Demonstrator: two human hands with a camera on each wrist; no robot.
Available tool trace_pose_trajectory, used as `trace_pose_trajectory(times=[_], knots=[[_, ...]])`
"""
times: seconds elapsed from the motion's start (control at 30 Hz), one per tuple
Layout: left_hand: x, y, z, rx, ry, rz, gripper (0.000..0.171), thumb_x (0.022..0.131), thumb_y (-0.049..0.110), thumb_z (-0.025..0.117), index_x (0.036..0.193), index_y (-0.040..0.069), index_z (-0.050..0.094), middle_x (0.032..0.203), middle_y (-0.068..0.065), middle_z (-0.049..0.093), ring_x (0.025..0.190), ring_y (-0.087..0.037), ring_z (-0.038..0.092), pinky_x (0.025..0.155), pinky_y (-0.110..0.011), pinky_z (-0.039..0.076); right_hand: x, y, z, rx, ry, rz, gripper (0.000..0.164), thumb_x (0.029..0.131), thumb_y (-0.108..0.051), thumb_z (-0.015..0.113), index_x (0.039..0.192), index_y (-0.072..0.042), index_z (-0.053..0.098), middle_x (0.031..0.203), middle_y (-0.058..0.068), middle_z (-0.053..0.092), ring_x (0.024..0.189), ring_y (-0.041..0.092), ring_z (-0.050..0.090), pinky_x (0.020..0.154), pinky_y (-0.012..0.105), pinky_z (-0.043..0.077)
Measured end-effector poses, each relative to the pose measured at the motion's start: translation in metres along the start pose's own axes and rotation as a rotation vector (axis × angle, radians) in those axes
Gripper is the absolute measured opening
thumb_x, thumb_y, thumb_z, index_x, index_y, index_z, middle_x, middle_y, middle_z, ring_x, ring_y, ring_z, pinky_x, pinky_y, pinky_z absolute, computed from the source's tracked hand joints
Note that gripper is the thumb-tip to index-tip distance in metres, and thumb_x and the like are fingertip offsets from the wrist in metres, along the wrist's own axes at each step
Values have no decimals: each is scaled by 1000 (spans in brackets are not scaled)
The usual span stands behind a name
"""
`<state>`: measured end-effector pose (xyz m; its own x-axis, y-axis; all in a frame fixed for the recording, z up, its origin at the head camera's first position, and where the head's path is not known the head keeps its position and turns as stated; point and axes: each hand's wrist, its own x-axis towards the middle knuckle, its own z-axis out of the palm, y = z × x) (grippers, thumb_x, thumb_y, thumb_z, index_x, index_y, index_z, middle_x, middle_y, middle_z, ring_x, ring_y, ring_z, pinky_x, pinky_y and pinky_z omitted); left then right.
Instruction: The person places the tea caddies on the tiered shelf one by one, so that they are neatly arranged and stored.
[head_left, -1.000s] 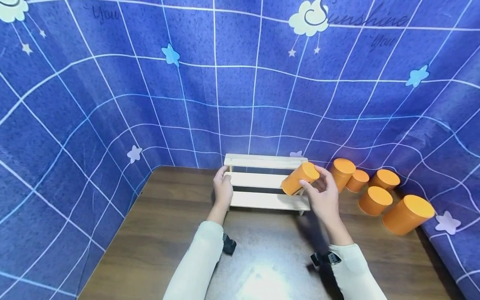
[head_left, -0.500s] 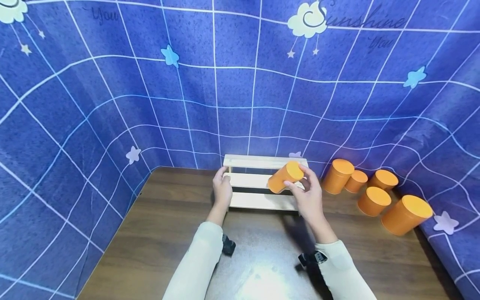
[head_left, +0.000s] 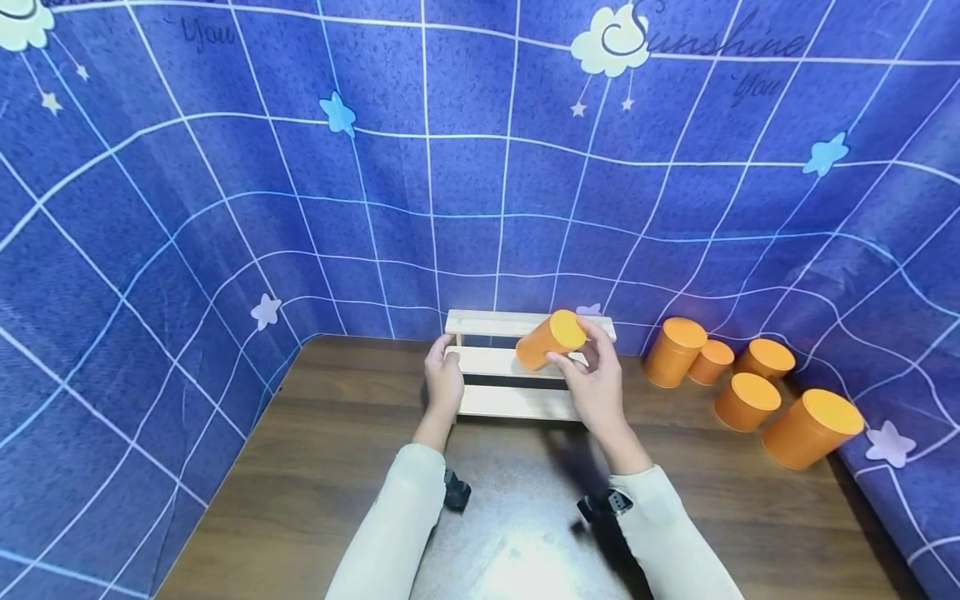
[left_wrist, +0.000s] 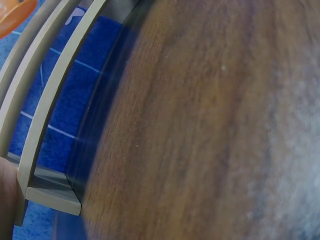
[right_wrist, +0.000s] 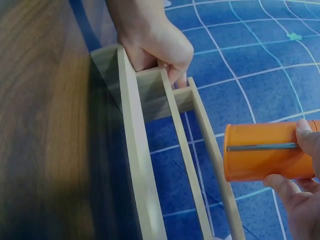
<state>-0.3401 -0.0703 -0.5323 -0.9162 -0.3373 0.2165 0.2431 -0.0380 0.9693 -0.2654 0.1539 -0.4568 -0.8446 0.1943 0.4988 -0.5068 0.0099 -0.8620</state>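
Note:
A pale wooden three-step rack (head_left: 517, 403) stands on the table near the back. My left hand (head_left: 446, 381) grips its left end; the right wrist view shows that hand (right_wrist: 160, 45) with fingers curled at the end panel. Over the middle and upper steps, my right hand (head_left: 597, 390) holds an orange cylindrical canister (head_left: 547, 342), tilted, between thumb and fingers near its lid end. In the right wrist view the canister (right_wrist: 265, 155) has a dark seam line along its side and looks apart from the rack. Only a bit of orange (left_wrist: 15, 15) shows in the left wrist view.
Several more orange canisters of different sizes, such as a tall one (head_left: 675, 354) and a wide one (head_left: 812, 431), stand on the wooden table (head_left: 337, 467) right of the rack. A blue patterned curtain (head_left: 472, 217) encloses the back and sides.
My right hand has moved left with the canister, from the rack's right end to over its middle, and slightly upward. The left hand keeps its grip on the rack.

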Motion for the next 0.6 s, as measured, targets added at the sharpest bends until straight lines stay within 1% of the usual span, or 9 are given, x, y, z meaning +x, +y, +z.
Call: trace_pose_trajectory(times=[0.17,0.27,0.33,0.47,0.57,0.6], knots=[[-1,3,3,2,16,11,48,94,-9,44,140,-11,58,154,-28,55,155,-36,40,131,-51,29,0,1,8,-5,-19,-33,73,81,17,79,147,4,51,142,15,58,110,5,66,91,20,61],[-3,9,5,-11,24,11,47,94,-11,42,139,-14,57,152,-31,55,154,-39,41,131,-53,28,1,2,13,-46,-32,-56,72,81,14,81,146,2,52,144,18,57,112,5,66,93,20,60],[-6,17,6,-17,24,7,47,94,-13,41,138,-16,57,151,-32,55,153,-41,41,131,-54,28,3,2,16,-81,-39,-66,71,82,10,82,146,1,53,145,18,58,116,7,66,95,20,59],[-13,33,4,-11,14,6,48,93,-13,41,138,-18,56,150,-35,54,152,-43,41,130,-55,29,8,1,23,-145,-54,-89,70,82,6,84,146,0,54,145,18,60,124,21,67,99,21,58],[-16,37,3,-9,13,10,48,92,-13,42,137,-18,56,150,-35,55,151,-44,42,130,-56,29,13,1,28,-156,-74,-99,69,84,5,83,146,0,54,146,19,59,126,31,66,98,21,58],[-14,33,2,-3,14,11,48,92,-12,42,138,-17,56,150,-34,55,151,-44,43,129,-56,30,14,0,30,-156,-81,-99,68,84,5,83,146,0,54,146,19,60,125,32,67,97,22,59]])
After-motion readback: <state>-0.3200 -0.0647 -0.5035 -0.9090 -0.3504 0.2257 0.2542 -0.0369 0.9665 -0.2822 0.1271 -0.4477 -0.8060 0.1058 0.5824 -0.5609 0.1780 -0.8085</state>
